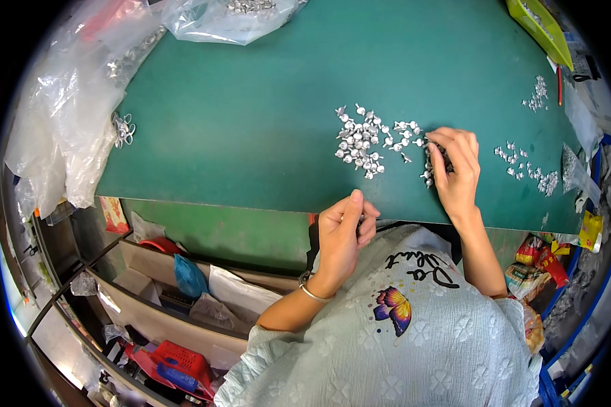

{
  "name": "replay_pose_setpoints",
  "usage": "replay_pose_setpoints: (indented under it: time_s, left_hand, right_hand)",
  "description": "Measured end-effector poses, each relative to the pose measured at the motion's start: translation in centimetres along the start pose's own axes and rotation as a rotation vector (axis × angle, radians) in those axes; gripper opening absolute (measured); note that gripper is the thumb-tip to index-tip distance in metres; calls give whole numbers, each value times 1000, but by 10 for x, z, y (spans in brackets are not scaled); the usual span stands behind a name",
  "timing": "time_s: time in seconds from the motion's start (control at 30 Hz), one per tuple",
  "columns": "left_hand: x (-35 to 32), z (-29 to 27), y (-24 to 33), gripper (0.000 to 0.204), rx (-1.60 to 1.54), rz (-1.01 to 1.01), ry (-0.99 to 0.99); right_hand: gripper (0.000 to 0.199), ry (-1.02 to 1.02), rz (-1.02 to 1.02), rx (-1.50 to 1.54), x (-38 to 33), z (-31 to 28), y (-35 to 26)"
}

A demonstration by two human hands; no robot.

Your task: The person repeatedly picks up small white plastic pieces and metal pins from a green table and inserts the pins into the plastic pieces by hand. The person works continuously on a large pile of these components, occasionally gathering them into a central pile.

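Fingers of the right hand [455,169] curl down over a small clutch of silver metal parts [433,166] on the green counter [251,122], fingertips pressed onto the pieces at the near right edge of a larger scatter; whether any piece is actually pinched between them cannot be told. The left hand [343,234] hangs just off the counter's front edge, its fingers folded tight against the thumb around something small and dark that is mostly hidden in the grip. A thin bangle [314,293] circles that wrist.

The main scatter of silver parts [370,139] lies just left of the right hand, spread loosely in the middle of the counter. A second, thinner trail of the same parts [526,169] lies to the right of the hand, and a third small cluster [537,95] sits farther back near a yellow-green tray [539,30] at the far right corner.

At the far edge, a clear plastic bag [227,17] holds more metal pieces. Crumpled clear sheeting [61,122] drapes over the left side, beside a small bunch of metal rings [122,129] on the counter's left edge. Below the counter, a shelf [183,298] carries paper and a blue bag, with a red basket [180,359] lower down. The person wears a pale textured top with a butterfly motif [393,308].
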State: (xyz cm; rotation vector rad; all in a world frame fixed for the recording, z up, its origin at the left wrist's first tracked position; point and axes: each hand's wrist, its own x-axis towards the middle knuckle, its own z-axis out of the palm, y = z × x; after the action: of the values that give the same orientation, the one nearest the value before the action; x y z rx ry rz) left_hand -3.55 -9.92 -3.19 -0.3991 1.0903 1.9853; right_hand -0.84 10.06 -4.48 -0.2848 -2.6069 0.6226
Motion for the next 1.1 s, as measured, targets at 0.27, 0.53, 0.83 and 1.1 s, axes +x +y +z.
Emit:
replay_pose_setpoints:
  time_s: [0.27, 0.53, 0.83, 1.1]
  left_hand:
    - [-1, -3, 2, 36, 15, 12, -24]
    - [4, -5, 8, 32, 8, -3, -27]
    - [12, 6, 10, 12, 44, 197, 54]
    - [16, 20, 14, 22, 254, 394, -26]
  right_hand:
    - [17, -123, -117, 98, 33, 32, -45]
    - [10, -98, -79, 30, 31, 30, -31]
    - [7, -370, 547, 1039, 24, 1, -50]
    - [10, -524, 699, 1327, 14, -15, -57]
